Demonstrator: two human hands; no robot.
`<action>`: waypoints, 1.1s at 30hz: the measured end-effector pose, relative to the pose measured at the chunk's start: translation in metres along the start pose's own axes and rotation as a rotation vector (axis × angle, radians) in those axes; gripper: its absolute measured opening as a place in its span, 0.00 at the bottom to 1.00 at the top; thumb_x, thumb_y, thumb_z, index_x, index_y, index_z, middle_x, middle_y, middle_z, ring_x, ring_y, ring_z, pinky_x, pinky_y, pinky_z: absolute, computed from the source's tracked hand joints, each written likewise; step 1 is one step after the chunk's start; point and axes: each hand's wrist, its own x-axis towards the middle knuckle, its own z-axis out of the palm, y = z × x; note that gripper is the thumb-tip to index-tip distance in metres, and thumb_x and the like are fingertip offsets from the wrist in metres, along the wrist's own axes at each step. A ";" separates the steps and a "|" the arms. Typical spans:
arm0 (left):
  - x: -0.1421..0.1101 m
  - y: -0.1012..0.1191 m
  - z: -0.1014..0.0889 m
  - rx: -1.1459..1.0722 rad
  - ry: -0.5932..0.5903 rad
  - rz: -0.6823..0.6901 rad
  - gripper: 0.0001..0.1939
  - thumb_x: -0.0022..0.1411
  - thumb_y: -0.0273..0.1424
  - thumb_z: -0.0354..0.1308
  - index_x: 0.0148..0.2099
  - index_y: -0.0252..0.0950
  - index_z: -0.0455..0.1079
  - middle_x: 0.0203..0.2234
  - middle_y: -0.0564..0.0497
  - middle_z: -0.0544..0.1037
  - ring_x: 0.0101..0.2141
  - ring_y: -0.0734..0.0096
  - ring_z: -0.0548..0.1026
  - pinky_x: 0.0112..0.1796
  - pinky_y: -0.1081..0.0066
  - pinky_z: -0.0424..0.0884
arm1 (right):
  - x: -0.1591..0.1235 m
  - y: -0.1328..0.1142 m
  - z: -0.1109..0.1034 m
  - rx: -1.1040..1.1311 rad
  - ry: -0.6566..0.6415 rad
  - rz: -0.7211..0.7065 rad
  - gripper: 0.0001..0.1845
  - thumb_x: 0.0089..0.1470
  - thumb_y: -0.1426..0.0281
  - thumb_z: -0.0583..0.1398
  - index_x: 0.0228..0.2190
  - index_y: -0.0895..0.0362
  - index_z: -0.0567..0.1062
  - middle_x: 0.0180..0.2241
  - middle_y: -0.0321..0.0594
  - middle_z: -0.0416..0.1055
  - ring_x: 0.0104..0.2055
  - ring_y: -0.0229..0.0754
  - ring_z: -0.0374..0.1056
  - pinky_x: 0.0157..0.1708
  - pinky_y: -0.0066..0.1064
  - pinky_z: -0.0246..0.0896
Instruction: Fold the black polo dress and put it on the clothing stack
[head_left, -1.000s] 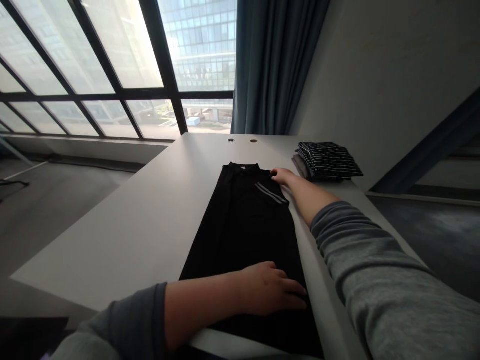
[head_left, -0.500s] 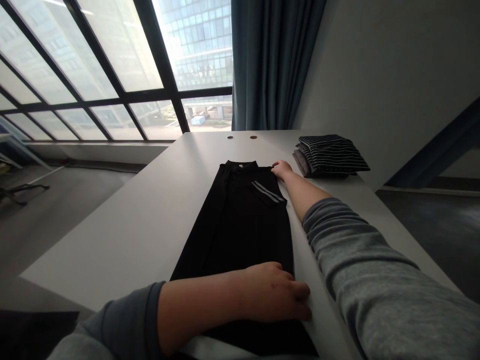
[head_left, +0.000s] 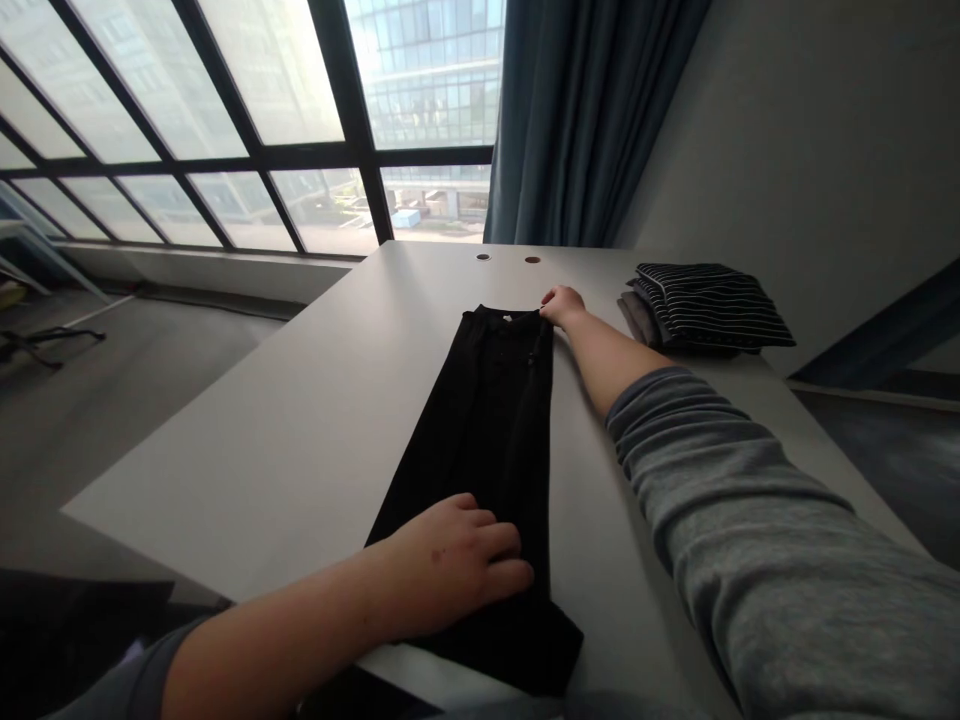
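From the head view, a black collared shirt [head_left: 495,430], folded lengthwise, lies on the white table [head_left: 262,430]. The left hand [head_left: 450,565] rests loosely on its near part, not clenched. The right hand [head_left: 562,306] touches its far corner; any grip is unclear. Folded striped clothes [head_left: 705,305] sit far right. The small white label [head_left: 506,318] at the collar is unreadable.
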 end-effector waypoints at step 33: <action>-0.065 0.004 0.069 -0.382 0.157 0.076 0.14 0.72 0.43 0.60 0.39 0.38 0.74 0.47 0.50 0.84 0.44 0.66 0.80 0.49 0.64 0.70 | -0.085 -0.002 0.062 -0.302 -0.325 -0.236 0.37 0.69 0.45 0.43 0.74 0.41 0.52 0.76 0.33 0.32 0.79 0.58 0.32 0.75 0.63 0.31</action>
